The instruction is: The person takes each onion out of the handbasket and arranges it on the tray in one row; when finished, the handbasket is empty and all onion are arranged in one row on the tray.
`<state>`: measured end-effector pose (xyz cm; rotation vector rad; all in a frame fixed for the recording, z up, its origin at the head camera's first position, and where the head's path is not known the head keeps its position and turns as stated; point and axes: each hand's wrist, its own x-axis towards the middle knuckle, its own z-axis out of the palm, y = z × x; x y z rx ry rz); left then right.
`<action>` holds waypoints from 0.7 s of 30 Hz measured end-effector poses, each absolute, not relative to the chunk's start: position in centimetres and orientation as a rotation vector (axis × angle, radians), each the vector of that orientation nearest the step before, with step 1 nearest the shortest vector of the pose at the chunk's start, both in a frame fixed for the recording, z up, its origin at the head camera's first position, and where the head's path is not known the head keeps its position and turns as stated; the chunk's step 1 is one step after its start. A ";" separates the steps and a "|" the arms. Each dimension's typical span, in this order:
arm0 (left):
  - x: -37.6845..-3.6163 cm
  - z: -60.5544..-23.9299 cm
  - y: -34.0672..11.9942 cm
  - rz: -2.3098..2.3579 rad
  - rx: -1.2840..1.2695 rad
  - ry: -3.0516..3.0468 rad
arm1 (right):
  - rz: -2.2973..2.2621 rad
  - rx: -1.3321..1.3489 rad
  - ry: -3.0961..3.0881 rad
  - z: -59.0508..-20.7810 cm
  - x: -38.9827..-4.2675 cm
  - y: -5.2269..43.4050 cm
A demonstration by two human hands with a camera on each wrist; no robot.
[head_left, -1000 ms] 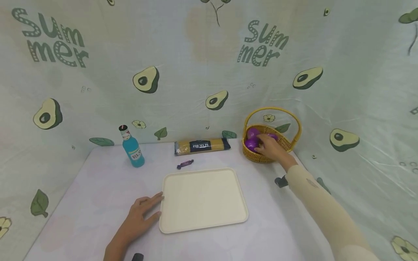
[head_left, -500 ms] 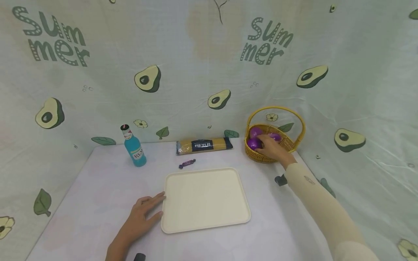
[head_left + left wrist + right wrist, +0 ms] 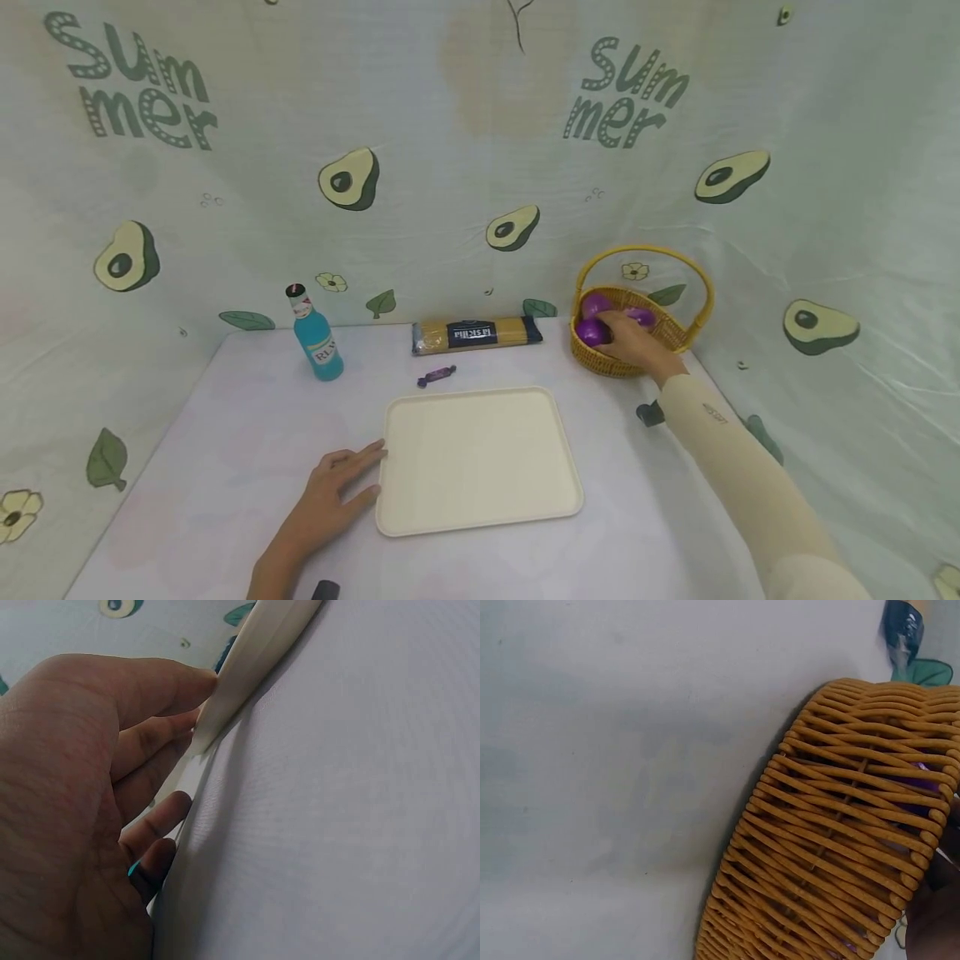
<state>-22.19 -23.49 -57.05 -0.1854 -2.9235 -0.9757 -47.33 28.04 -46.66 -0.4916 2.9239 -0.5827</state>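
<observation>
A pale lilac worktop [image 3: 225, 433] sits boxed in by avocado-print cloth walls [image 3: 450, 150]. At lower centre, the left hand [image 3: 330, 500] lies flat-fingered against the cream tray [image 3: 480, 458]; at right, the right hand [image 3: 630, 342] reaches into the wicker basket [image 3: 675, 333], its grip hidden.

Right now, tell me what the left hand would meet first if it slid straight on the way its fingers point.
The left hand points right, fingertips already at the cream tray; its left rim comes first. Contact looks likely in the wrist view.

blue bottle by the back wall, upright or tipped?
Upright. The blue bottle stands on its base on the table, capped neck pointing up, apart from both hands.
</observation>
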 end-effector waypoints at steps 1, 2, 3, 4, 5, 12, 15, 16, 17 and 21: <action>-22.3 -57.0 -23.5 -0.971 -0.192 -2.920 | -0.585 -0.486 2.920 -46.7 -47.4 28.1; -22.3 -57.0 -23.4 -0.974 -0.200 -2.914 | -0.582 -0.483 2.917 -46.7 -47.4 28.2; -22.3 -57.0 -23.4 -0.972 -0.205 -2.912 | -0.579 -0.479 2.915 -46.7 -47.5 28.3; -22.3 -57.0 -23.4 -0.970 -0.211 -2.910 | -0.576 -0.475 2.913 -46.8 -47.5 28.4; -22.3 -57.0 -23.4 -0.976 -0.218 -2.904 | -0.575 -0.470 2.911 -46.8 -47.6 28.4; -22.5 -56.9 -23.2 -0.984 -0.254 -2.858 | -0.589 -0.497 2.931 -46.3 -47.8 28.5; -22.4 -57.0 -23.3 -0.978 -0.291 -2.839 | -0.600 -0.499 2.950 -45.8 -47.8 28.4; -22.4 -57.0 -23.3 -0.982 -0.302 -2.835 | -0.599 -0.506 2.949 -45.7 -47.8 28.4; -22.4 -57.1 -23.4 -0.984 -0.311 -2.831 | -0.586 -0.515 2.946 -45.6 -47.8 28.3; -22.2 -57.2 -23.6 -0.975 -0.300 -2.838 | -0.555 -0.539 2.885 -45.7 -47.8 28.0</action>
